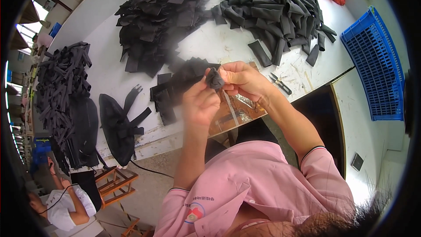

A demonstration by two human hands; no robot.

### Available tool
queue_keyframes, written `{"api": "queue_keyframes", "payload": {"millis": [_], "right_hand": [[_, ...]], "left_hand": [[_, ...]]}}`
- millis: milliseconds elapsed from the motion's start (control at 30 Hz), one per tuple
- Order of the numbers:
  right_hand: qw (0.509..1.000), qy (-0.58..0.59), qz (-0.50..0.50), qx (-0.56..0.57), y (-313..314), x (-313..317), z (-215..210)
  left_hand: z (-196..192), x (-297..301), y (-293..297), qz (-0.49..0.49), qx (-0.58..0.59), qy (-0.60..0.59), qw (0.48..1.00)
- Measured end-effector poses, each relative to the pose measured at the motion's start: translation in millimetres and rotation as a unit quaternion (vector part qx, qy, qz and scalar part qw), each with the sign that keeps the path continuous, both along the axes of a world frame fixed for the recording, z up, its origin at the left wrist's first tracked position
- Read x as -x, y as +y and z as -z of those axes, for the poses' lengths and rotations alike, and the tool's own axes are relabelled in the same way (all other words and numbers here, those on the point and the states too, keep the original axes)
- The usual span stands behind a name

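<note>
Pinching one small black fabric piece (215,79) between left hand (199,103) and right hand (241,79), both closed on it; blue crate (377,70) alongside the tabletop (105,70), contents unseen.

Bright, even daylight; fisheye-bent, dark-vignetted edges

small black fabric piece (215,79) | apparently folded | pinched between both hands

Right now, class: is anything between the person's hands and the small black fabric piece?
Nothing visible. Both the left hand and right hand already pinch the black fabric piece directly, above the white table.
</note>
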State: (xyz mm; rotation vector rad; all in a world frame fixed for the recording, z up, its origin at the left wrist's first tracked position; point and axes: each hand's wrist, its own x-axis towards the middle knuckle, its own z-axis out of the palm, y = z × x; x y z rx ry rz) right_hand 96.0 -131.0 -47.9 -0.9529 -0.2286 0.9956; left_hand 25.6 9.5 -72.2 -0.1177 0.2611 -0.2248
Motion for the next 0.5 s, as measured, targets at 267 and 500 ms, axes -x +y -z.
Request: {"api": "queue_keyframes", "payload": {"millis": [267,500], "right_hand": [[0.984,-0.143,-0.081,-0.076,-3.8,-13.2,-1.9],[0.994,-0.109,0.0,-0.01,1.7,1.2,15.6]], "left_hand": [[-40.5,26.3,-36.3,-0.154,-0.457,-0.122,0.868],[-4.6,17.0,-4.6,-0.045,-0.235,0.005,0.971]]}}
